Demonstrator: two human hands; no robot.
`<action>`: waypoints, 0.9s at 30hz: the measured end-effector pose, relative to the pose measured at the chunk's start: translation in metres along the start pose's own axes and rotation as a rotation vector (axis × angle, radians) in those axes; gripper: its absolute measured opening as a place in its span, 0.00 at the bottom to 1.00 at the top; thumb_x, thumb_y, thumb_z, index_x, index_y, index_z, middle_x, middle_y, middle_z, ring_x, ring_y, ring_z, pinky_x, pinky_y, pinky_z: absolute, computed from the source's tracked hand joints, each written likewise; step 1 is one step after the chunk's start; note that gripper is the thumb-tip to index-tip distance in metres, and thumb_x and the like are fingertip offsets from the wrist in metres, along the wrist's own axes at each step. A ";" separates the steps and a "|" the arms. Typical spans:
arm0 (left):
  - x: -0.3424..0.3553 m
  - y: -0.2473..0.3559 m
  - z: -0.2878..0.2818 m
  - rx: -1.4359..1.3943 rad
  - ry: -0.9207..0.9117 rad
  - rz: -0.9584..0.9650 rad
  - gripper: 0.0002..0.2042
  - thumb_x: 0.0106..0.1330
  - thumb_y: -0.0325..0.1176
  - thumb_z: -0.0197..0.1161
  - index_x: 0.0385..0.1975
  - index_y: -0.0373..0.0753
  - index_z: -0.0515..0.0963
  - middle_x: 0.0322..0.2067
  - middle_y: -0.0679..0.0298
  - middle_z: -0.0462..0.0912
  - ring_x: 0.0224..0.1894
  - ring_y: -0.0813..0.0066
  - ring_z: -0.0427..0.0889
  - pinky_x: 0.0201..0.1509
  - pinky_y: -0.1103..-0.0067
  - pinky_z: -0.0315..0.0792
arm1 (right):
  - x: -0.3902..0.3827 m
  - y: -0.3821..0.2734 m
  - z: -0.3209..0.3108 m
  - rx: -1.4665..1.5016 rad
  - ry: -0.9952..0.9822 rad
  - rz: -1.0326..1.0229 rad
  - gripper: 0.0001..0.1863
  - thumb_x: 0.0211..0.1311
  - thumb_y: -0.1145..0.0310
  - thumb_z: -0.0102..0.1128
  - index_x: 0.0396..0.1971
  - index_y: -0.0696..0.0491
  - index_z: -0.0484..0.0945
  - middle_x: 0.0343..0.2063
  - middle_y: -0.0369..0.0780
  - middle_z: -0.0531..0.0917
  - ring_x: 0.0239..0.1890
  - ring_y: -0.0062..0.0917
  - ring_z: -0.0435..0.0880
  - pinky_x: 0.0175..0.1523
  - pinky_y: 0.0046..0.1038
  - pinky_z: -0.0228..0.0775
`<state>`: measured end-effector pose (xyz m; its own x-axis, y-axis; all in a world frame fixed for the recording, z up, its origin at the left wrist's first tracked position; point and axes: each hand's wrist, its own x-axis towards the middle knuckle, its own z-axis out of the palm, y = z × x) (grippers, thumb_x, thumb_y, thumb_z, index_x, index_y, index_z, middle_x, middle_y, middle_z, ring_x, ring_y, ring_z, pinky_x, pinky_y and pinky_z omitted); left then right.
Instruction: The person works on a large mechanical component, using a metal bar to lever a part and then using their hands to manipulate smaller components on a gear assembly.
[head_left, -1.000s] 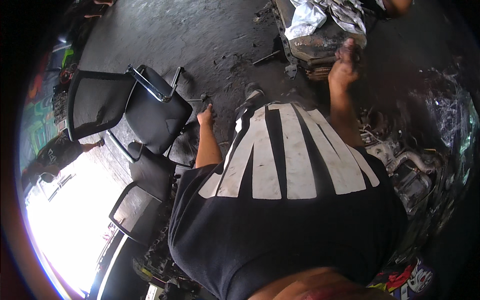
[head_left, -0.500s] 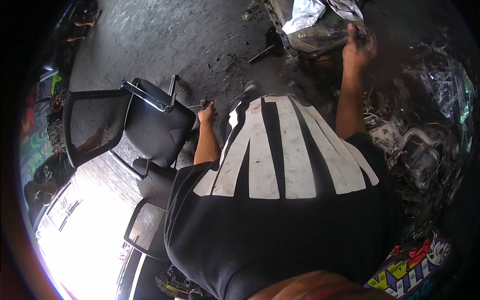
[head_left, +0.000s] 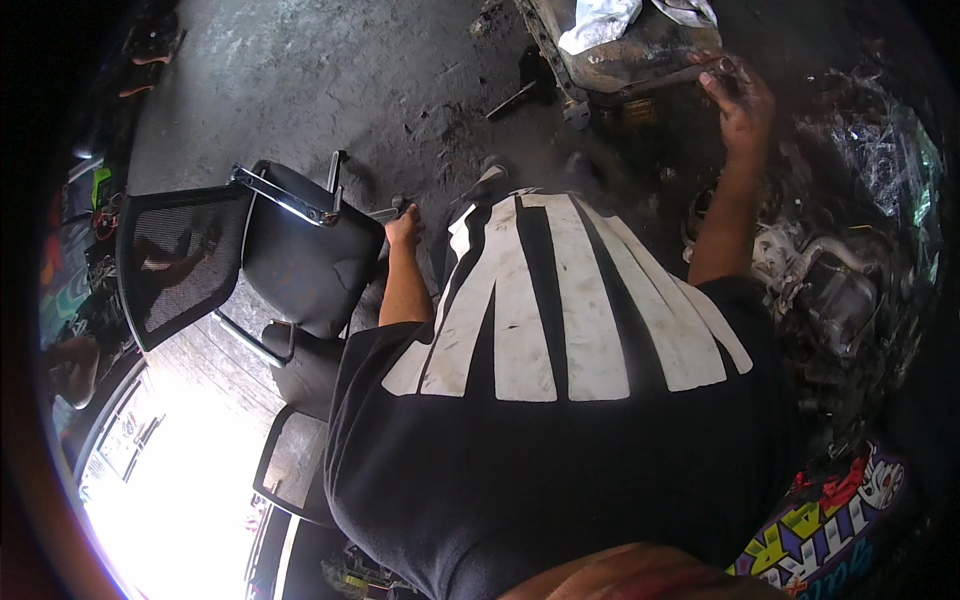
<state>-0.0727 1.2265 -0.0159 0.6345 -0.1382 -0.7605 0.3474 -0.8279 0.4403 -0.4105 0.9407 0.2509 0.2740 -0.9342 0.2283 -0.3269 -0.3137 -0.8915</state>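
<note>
Down at my left side, my left hand (head_left: 403, 226) is closed around a slim metal tool (head_left: 383, 212), whose dark end sticks out past the fingers; its exact kind is too small to make out. My right hand (head_left: 742, 108) is raised at the upper right, empty, with thumb and fingers apart. Close to its fingertips is the edge of a grimy, dark metal piece (head_left: 650, 55), and on that lie white cloths (head_left: 600, 22).
Left of me stands a black office chair (head_left: 300, 265) with metal armrests, and a second chair (head_left: 290, 450) is nearer. A thin bar (head_left: 510, 101) lies on the dark, dirty floor (head_left: 340, 90). Greasy engine parts (head_left: 830, 270) and clear plastic wrap (head_left: 880, 150) are at right.
My right hand has moved rightward and slightly down, away from the grimy metal piece, and its fingers have spread. My left hand still grips the tool, shifted slightly left in view.
</note>
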 end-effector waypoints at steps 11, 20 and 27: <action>0.072 -0.056 0.009 -0.044 -0.147 0.007 0.15 0.50 0.42 0.64 0.31 0.38 0.76 0.24 0.64 0.79 0.22 0.69 0.79 0.23 0.74 0.67 | 0.032 0.076 0.007 0.778 0.089 0.145 0.07 0.54 0.66 0.53 0.22 0.53 0.71 0.14 0.31 0.62 0.17 0.17 0.59 0.26 0.20 0.54; 0.012 -0.015 0.008 -0.048 -0.080 -0.074 0.16 0.51 0.41 0.64 0.34 0.37 0.74 0.27 0.61 0.78 0.24 0.64 0.79 0.27 0.70 0.67 | 0.018 0.038 0.043 0.795 0.887 0.221 0.11 0.45 0.66 0.66 0.24 0.56 0.74 0.13 0.32 0.63 0.18 0.18 0.62 0.27 0.23 0.58; 0.033 -0.026 0.007 -0.070 -0.071 0.061 0.13 0.50 0.40 0.64 0.30 0.38 0.75 0.24 0.63 0.78 0.21 0.68 0.78 0.25 0.69 0.69 | 0.029 0.039 0.003 0.005 0.150 0.105 0.17 0.45 0.56 0.64 0.21 0.56 0.76 0.20 0.37 0.75 0.24 0.27 0.73 0.35 0.29 0.63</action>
<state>-0.0658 1.2395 -0.0564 0.6066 -0.2276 -0.7618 0.3585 -0.7769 0.5176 -0.4126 0.9023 0.2220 0.1009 -0.9767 0.1894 -0.3420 -0.2128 -0.9153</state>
